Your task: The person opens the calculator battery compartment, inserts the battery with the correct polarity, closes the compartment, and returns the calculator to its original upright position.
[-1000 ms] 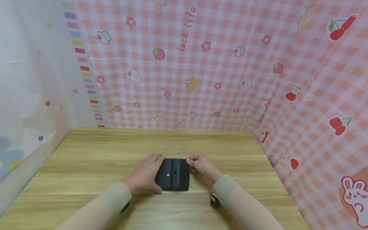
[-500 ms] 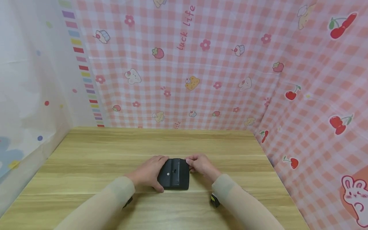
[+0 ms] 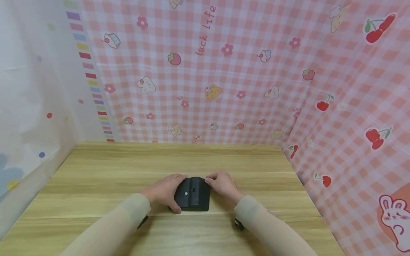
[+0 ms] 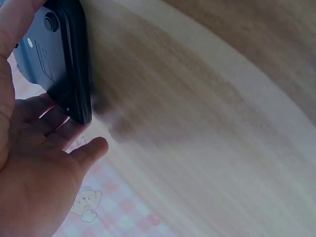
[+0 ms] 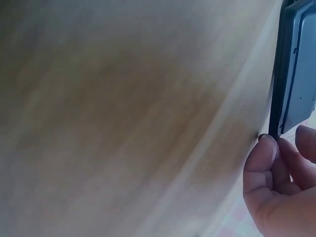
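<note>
A flat black device (image 3: pixel 192 193) lies in the middle of the wooden table with its back side up. It carries a raised band, a small white dot and, in the left wrist view, a round rubber foot (image 4: pixel 51 22) and a rectangular battery cover (image 4: pixel 43 59). My left hand (image 3: pixel 164 192) grips its left part, thumb at the near edge and fingers at the far edge. At the far right corner, my right hand (image 3: pixel 222 184) has its thumb and curled fingers; the right wrist view shows the fingertips (image 5: pixel 261 153) right at that corner.
The wooden table (image 3: pixel 112 170) runs back to a pink checked cloth (image 3: pixel 192 78) hung as a wall. More patterned cloth stands at the right, and a white dotted cloth (image 3: pixel 32 106) at the left. Dark wrist camera mounts (image 3: pixel 238 224) sit under the sleeves.
My left hand has slid slightly along the device, its fingers now a little further right. My right fingers have shifted slightly at the corner. The device has hardly moved.
</note>
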Tool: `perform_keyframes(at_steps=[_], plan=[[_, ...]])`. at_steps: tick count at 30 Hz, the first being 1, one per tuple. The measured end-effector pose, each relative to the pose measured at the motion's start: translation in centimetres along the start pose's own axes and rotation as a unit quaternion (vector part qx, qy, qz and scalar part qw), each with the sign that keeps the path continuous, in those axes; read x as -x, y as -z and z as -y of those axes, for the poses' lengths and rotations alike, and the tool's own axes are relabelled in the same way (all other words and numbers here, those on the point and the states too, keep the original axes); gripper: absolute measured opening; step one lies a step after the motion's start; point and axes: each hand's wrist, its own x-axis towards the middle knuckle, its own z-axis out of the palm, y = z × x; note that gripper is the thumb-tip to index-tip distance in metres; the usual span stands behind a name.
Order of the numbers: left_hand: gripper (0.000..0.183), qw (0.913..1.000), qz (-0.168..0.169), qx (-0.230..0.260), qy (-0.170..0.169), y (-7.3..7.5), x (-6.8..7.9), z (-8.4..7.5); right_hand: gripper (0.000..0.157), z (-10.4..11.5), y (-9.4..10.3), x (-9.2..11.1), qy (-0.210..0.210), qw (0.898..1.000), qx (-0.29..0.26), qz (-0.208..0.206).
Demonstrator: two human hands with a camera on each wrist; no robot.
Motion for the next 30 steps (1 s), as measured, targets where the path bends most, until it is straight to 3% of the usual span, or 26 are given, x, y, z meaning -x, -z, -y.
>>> perform_keyframes(at_steps=[8, 20, 30], plan=[[0.124, 0.9998, 0.012, 0.011, 0.007, 0.1, -0.1, 0.3, 0.019, 0.7, -0.2, 0.3, 0.033, 0.999, 0.034, 0.014], [0.123, 0.9996, 0.021, 0.012, 0.012, 0.2, 0.1, 0.3, 0.031, 0.5, -0.3, 0.4, 0.045, 0.996, 0.06, 0.043], [0.128, 0.9995, 0.008, 0.027, -0.016, 0.0, 1.1, 0.9, 0.047, -0.3, 1.2, 0.9, 0.056, 0.995, 0.009, 0.079]])
